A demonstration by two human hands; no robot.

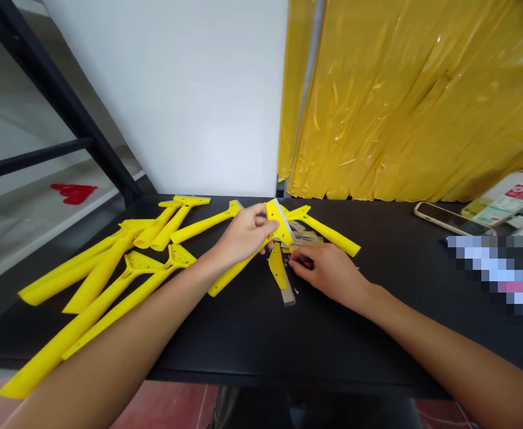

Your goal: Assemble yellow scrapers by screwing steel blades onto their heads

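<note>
My left hand (248,233) is closed around the head of a yellow scraper (275,221); a pale metal blade runs along the head's edge, and its handle slants down to the left. To the right, my right hand (330,268) is low over the table, thumb and fingers pinched together near several small screws (287,260). Something dark shows between those fingers, but I cannot make out what it is. Just below the held scraper lie a loose yellow head plate (278,268) and a metal blade (288,294). Behind my right hand are more blades (306,237).
Several yellow scraper handles (95,286) lie on the left of the black table (225,351). Another yellow scraper (333,232) rests behind my right hand. A phone (453,219) and packages (511,199) sit at the right back. A white panel and yellow plastic sheeting stand behind.
</note>
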